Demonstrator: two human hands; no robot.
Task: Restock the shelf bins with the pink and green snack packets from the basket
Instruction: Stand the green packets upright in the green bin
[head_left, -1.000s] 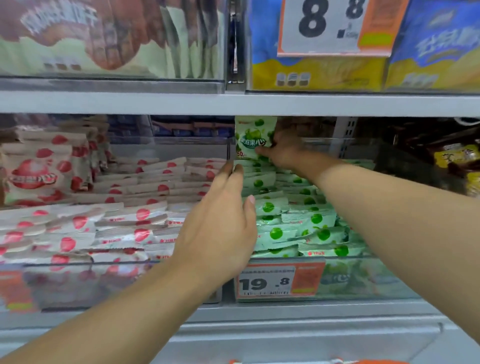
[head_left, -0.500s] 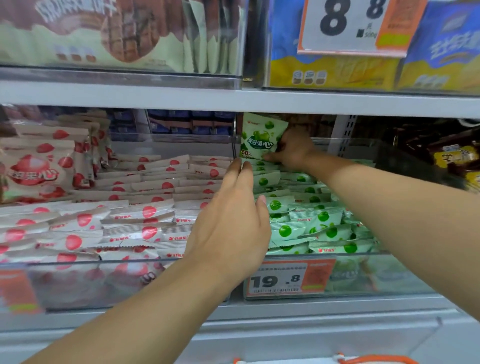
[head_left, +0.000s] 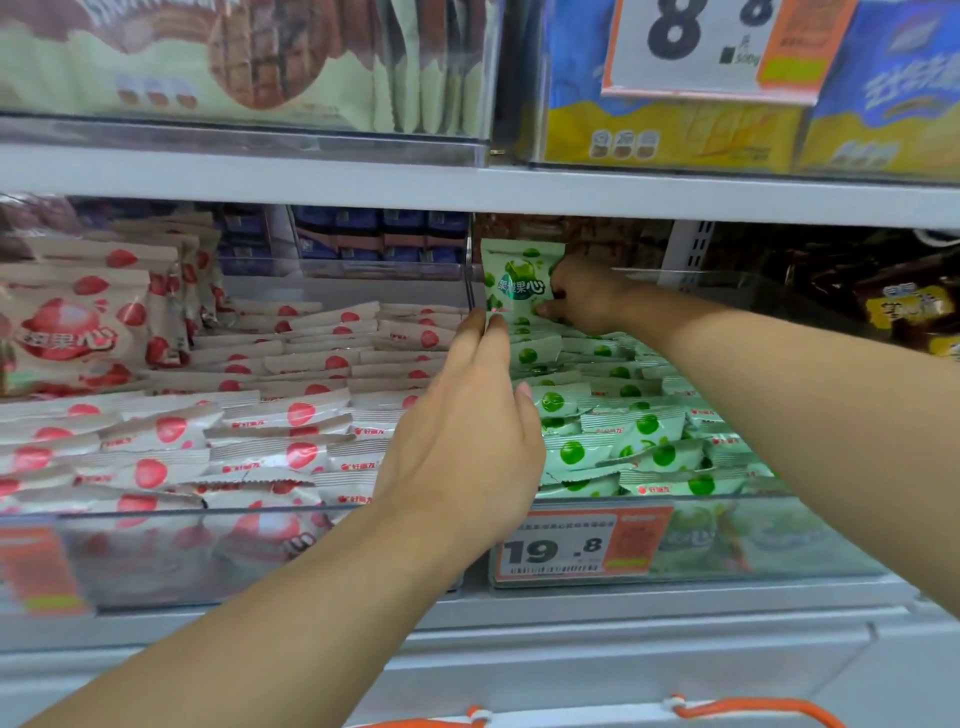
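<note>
A large green snack bag stands upright at the back left of the clear green-packet bin. My right hand grips the bag's right edge. Small green packets fill that bin in flat layers. My left hand reaches in over the divider with straight fingers, its fingertips touching the bag's lower left corner. The neighbouring bin holds small pink packets and upright pink bags at its left. An orange basket handle shows at the bottom edge.
A shelf board runs just above the bins, carrying cookie bags and blue-yellow boxes with an "8.8" price tag. A "19.8" price tag hangs on the green bin front. Dark snack bags sit to the right.
The view has shifted slightly. My right hand has stood the green bag more upright at the back of the bin. My left hand has moved up to the bag's lower corner.
</note>
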